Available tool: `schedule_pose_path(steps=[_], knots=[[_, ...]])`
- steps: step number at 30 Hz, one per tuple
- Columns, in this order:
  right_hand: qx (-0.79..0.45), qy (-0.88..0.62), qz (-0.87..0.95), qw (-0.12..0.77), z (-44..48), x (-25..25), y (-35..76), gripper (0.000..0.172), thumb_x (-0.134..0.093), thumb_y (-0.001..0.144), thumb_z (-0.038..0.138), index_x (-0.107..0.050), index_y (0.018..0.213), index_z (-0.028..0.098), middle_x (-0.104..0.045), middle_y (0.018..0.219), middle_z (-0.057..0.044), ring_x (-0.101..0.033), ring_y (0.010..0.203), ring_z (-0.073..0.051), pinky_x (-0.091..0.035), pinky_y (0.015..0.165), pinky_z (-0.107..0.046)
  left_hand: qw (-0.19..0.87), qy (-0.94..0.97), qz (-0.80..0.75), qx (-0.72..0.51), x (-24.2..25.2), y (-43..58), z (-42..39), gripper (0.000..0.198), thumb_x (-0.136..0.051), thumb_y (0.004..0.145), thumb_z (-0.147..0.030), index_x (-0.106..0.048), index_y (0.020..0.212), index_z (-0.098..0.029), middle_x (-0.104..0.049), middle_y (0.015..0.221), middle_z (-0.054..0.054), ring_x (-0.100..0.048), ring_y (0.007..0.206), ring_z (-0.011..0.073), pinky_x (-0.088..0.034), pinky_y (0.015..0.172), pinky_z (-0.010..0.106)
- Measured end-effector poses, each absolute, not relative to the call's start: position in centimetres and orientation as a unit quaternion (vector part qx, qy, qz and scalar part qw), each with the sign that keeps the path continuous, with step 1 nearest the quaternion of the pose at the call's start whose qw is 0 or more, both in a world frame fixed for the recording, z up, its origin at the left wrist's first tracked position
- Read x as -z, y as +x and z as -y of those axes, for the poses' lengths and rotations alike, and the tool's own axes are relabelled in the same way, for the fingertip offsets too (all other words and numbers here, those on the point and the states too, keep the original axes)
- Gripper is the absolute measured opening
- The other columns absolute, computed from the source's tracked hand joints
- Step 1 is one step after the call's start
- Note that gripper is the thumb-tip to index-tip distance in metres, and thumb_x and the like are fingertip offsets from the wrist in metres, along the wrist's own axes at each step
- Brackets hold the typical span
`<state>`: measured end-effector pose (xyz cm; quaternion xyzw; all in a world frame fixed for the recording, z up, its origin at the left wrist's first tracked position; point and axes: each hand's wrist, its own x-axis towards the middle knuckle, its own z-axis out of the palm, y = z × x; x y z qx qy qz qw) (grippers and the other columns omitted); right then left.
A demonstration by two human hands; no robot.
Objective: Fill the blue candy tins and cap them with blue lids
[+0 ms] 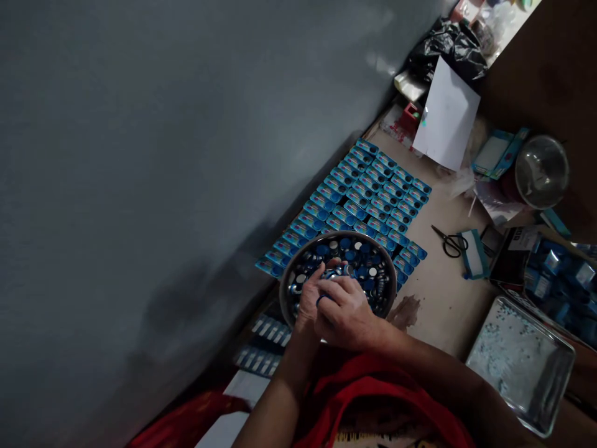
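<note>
A round metal bowl (pixel 283 292) holds many small round tins (pixel 345 242), blue on some faces and silver on others. Over its near side, my left hand (pixel 308 298) is cupped around several of these tins. My right hand (pixel 347 311) lies against the left one, its fingers bent over the tins; a bit of blue shows between them. What exactly the right fingertips grip is partly hidden. Just beyond the bowl, rows of blue printed cards (pixel 359 193) lie flat on the table, many with a dark or blue round spot at one end.
A grey wall (pixel 140 155) borders the table on the left. To the right are black scissors (pixel 452 244), a metal tray (pixel 517 361) with tiny bits, a box of blue packs (pixel 555 280) and a steel pot (pixel 541 171). White paper (pixel 446 118) and a black plastic bag (pixel 448 46) lie farther back.
</note>
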<state>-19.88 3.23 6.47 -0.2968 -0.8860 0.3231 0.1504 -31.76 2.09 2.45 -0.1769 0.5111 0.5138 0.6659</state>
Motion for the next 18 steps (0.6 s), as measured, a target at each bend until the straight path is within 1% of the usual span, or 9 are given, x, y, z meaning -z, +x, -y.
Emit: schedule_pose_path(steps=[2,4,6,8,11,13,15,16,18], knots=[[-0.365,-0.307,0.868,0.136,-3.7,-6.7,-19.7,0.004,-0.066,0.093,0.025,-0.065,0.089,0.026,-0.076,0.105,-0.007,-0.065,0.093,-0.023,-0.052,0.081,-0.036,0.663,-0.194,-0.506,-0.517,-2.4,-31.2,-2.3,0.024,-0.073,0.096,-0.045,-0.076,0.101,-0.021,-0.082,0.099,0.006,-0.08,0.099,0.0244,-0.068,0.094,0.036],[-0.413,-0.352,0.828,0.142,-4.4,-7.1,-19.6,0.011,-0.066,0.091,0.02,-0.06,0.084,0.026,-0.071,0.093,-0.004,-0.064,0.084,-0.019,-0.05,0.072,-0.029,0.656,-0.209,-0.505,-0.521,-2.4,-30.8,-2.4,0.023,-0.076,0.094,-0.044,-0.076,0.1,-0.023,-0.082,0.103,0.007,-0.08,0.102,0.0264,-0.068,0.095,0.039],[-0.47,-0.386,0.776,0.165,-5.4,-7.7,-19.4,0.015,-0.069,0.091,0.018,-0.06,0.082,0.026,-0.07,0.092,-0.002,-0.065,0.084,-0.018,-0.05,0.072,-0.027,0.648,-0.224,-0.509,-0.521,-2.3,-30.8,-2.7,0.019,-0.077,0.094,-0.042,-0.075,0.096,-0.023,-0.083,0.104,0.007,-0.08,0.103,0.0279,-0.069,0.092,0.04],[-0.52,-0.404,0.727,0.193,-6.4,-8.4,-18.9,0.013,-0.069,0.095,0.021,-0.063,0.085,0.025,-0.071,0.092,-0.002,-0.068,0.087,-0.018,-0.053,0.079,-0.028,0.642,-0.236,-0.517,-0.515,-2.4,-31.3,-3.1,0.017,-0.074,0.097,-0.037,-0.074,0.09,-0.021,-0.083,0.102,0.007,-0.081,0.099,0.0261,-0.07,0.087,0.037],[-0.559,-0.433,0.67,0.225,-7.8,-9.3,-17.4,0.011,-0.061,0.101,0.027,-0.07,0.095,0.025,-0.075,0.097,-0.003,-0.07,0.089,-0.019,-0.056,0.084,-0.031,0.646,-0.239,-0.529,-0.495,-2.9,-32.6,-4.0,0.017,-0.065,0.102,-0.026,-0.072,0.089,-0.017,-0.082,0.096,0.008,-0.081,0.082,0.0213,-0.067,0.068,0.029],[-0.577,-0.467,0.626,0.238,-9.0,-9.4,-16.2,0.018,-0.059,0.096,0.025,-0.073,0.107,0.025,-0.076,0.099,-0.003,-0.071,0.087,-0.019,-0.057,0.081,-0.031,0.668,-0.241,-0.525,-0.469,-3.6,-33.5,-4.6,0.017,-0.061,0.103,-0.021,-0.072,0.092,-0.014,-0.081,0.095,0.011,-0.079,0.074,0.0208,-0.064,0.056,0.027],[-0.59,-0.507,0.579,0.244,-11.1,-9.1,-15.1,0.03,-0.06,0.086,0.024,-0.073,0.114,0.025,-0.075,0.096,-0.001,-0.07,0.082,-0.018,-0.056,0.075,-0.03,0.697,-0.258,-0.507,-0.436,-4.6,-34.1,-5.2,0.017,-0.06,0.104,-0.021,-0.07,0.093,-0.013,-0.08,0.096,0.014,-0.079,0.07,0.0209,-0.062,0.051,0.025],[-0.592,-0.524,0.561,0.247,-12.6,-8.8,-14.7,0.033,-0.061,0.083,0.026,-0.073,0.114,0.024,-0.075,0.094,0.0,-0.069,0.079,-0.018,-0.055,0.073,-0.029,0.709,-0.275,-0.493,-0.422,-5.2,-34.4,-5.5,0.018,-0.06,0.105,-0.022,-0.068,0.092,-0.013,-0.079,0.097,0.014,-0.079,0.069,0.0207,-0.062,0.05,0.025],[-0.583,-0.547,0.545,0.253,-16.7,-8.0,-14.3,0.031,-0.064,0.081,0.031,-0.076,0.108,0.022,-0.075,0.09,-0.001,-0.067,0.076,-0.017,-0.055,0.072,-0.029,0.723,-0.312,-0.466,-0.404,-6.3,-34.8,-6.2,0.02,-0.058,0.108,-0.024,-0.066,0.092,-0.014,-0.078,0.098,0.014,-0.078,0.07,0.0197,-0.062,0.049,0.023]])
